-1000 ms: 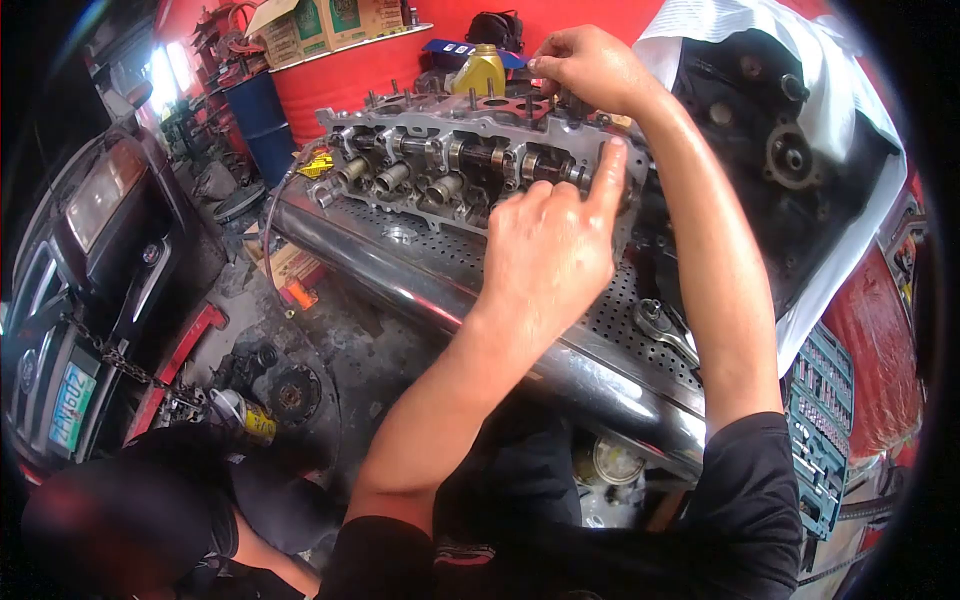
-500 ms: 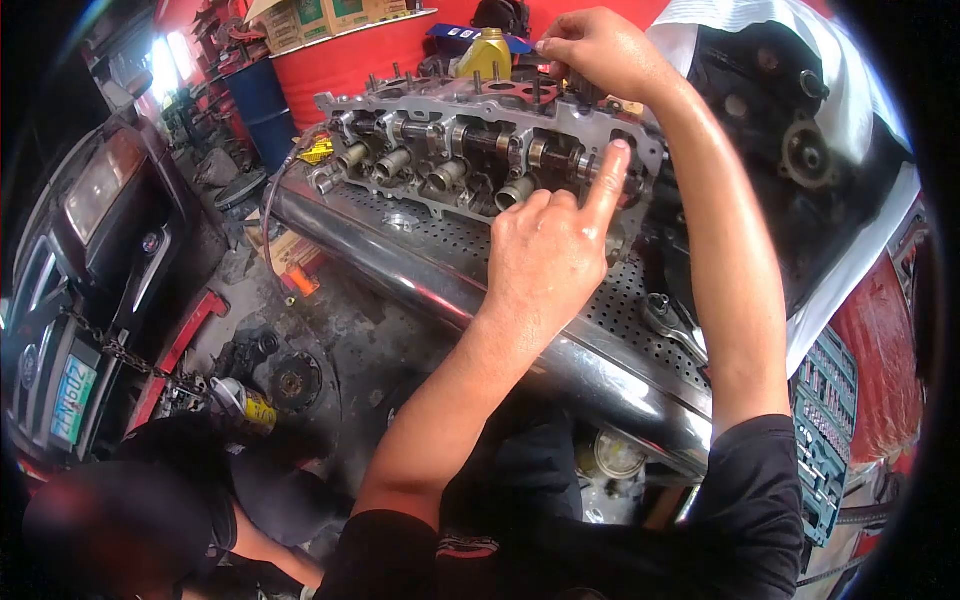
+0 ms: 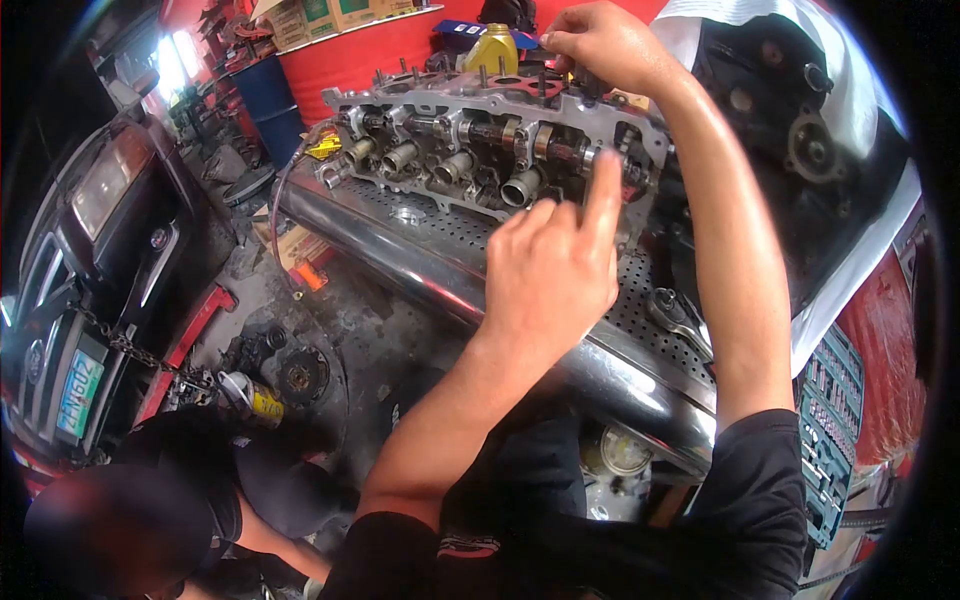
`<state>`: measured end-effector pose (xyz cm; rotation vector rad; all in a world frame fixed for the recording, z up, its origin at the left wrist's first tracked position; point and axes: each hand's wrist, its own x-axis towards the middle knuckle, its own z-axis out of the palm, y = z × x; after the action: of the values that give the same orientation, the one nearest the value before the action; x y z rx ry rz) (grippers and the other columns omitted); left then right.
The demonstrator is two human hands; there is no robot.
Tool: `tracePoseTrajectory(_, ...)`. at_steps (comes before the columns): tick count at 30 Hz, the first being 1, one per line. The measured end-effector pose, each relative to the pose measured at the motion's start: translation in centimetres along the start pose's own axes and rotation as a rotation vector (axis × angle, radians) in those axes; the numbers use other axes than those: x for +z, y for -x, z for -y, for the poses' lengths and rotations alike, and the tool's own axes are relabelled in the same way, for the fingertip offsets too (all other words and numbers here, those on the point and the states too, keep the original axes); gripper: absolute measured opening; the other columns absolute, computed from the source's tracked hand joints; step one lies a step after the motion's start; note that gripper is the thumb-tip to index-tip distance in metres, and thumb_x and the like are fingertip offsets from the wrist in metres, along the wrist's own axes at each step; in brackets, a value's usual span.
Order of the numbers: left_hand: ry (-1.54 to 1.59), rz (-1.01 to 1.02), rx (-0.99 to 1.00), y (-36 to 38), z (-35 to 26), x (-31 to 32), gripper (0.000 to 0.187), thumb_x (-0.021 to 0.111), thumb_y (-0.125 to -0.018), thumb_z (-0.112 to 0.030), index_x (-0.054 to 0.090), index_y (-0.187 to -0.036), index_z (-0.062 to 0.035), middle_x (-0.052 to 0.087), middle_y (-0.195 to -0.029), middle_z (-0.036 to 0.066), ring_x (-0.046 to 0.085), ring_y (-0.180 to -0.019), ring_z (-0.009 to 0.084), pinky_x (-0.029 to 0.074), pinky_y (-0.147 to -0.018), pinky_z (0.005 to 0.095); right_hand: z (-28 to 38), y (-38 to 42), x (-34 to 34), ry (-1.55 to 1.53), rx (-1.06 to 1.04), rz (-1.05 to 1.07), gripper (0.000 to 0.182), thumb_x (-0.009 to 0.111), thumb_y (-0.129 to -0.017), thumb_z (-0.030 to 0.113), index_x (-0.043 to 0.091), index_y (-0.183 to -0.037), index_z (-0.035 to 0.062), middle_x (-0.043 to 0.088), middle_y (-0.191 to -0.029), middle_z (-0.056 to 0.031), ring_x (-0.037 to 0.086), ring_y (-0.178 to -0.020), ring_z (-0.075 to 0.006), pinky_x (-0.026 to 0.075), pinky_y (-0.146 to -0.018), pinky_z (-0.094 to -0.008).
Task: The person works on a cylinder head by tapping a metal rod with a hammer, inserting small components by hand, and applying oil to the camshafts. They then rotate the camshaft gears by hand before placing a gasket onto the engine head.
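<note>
A cylinder head (image 3: 480, 115) with its camshaft and several round tubes stands on a perforated metal bench (image 3: 408, 215). My left hand (image 3: 550, 265) is in front of its right end, index finger stretched up, blurred at the tip and overlapping the head's end opening. The other fingers of this hand are curled and hold nothing visible. Over the back right corner of the head, my right hand (image 3: 605, 45) bends downward with thumb and fingers drawn together. I cannot tell what is in its fingers. A ratchet (image 3: 680, 315) lies on the bench near my right forearm.
A yellow oil bottle (image 3: 491, 48) stands behind the head. At right are a partly covered engine (image 3: 760, 120) and a socket set case (image 3: 832, 440). A dark vehicle (image 3: 130, 230) stands at left. A person (image 3: 200, 520) is low at the bottom left.
My left index fingertip has moved slightly left and down from the end opening of the head. My right hand stays in nearly the same place. The whole view has shifted a little.
</note>
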<state>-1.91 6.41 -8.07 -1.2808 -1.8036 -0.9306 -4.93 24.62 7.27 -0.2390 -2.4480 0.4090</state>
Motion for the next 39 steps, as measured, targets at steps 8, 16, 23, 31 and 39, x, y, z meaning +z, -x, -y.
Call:
tracePoseTrajectory(8, -0.113, 0.138, 0.005, -2.4, 0.8, 1.4, 0.076, 0.067, -0.080, -0.010, 0.047, -0.153, -0.0162, 0.064, -0.068, 0.012, 0.067, -0.064, 0.0309, 0.057, -0.063, 0.0457, -0.2, -0.1, 0.1, 0.001, 0.011, -0.010, 0.028, 0.069, -0.088, 0.026, 0.077, -0.099, 0.0015, 0.076, -0.083, -0.0150, 0.074, -0.078, -0.0256, 0.057, -0.076, -0.0382)
tracePoseTrajectory(16, -0.151, 0.139, 0.052, 1.4, 1.2, 1.3, 0.077, 0.071, -0.082, -0.015, 0.046, -0.154, -0.0169, 0.061, -0.069, 0.008, 0.065, -0.068, 0.0260, 0.057, -0.067, 0.0410, 0.7, 0.2, 0.0, -0.033, 0.073, 0.022, 0.028, 0.068, -0.089, 0.026, 0.077, -0.100, 0.0020, 0.076, -0.082, -0.0134, 0.074, -0.076, -0.0238, 0.057, -0.074, -0.0374)
tracePoseTrajectory(23, -0.017, 0.041, 0.077, 2.7, 1.3, 1.1, 0.071, 0.069, -0.077, -0.010, 0.055, -0.146, -0.0089, 0.060, -0.070, 0.007, 0.062, -0.067, 0.0257, 0.056, -0.067, 0.0397, 0.3, 0.4, -0.1, 0.038, -0.022, -0.014, 0.030, 0.068, -0.087, 0.028, 0.077, -0.100, 0.0023, 0.077, -0.086, -0.0150, 0.074, -0.080, -0.0261, 0.057, -0.077, -0.0387)
tracePoseTrajectory(31, -0.075, 0.150, 0.022, -2.4, 1.6, 1.8, 0.080, 0.066, -0.079, -0.008, 0.043, -0.155, -0.0151, 0.064, -0.070, 0.012, 0.068, -0.066, 0.0305, 0.057, -0.065, 0.0460, -0.8, -0.6, 0.6, 0.130, -0.065, -0.092, 0.030, 0.069, -0.084, 0.030, 0.078, -0.098, 0.0049, 0.076, -0.087, -0.0172, 0.074, -0.085, -0.0300, 0.056, -0.082, -0.0411)
tracePoseTrajectory(39, -0.162, 0.135, 0.045, -0.2, 2.2, 1.4, 0.084, 0.070, -0.082, -0.012, 0.038, -0.159, -0.0269, 0.059, -0.069, 0.009, 0.065, -0.067, 0.0272, 0.057, -0.065, 0.0430, 0.0, -0.2, 0.5, 0.071, 0.016, -0.030, 0.031, 0.070, -0.085, 0.031, 0.077, -0.098, 0.0034, 0.076, -0.088, -0.0175, 0.074, -0.085, -0.0305, 0.056, -0.082, -0.0412)
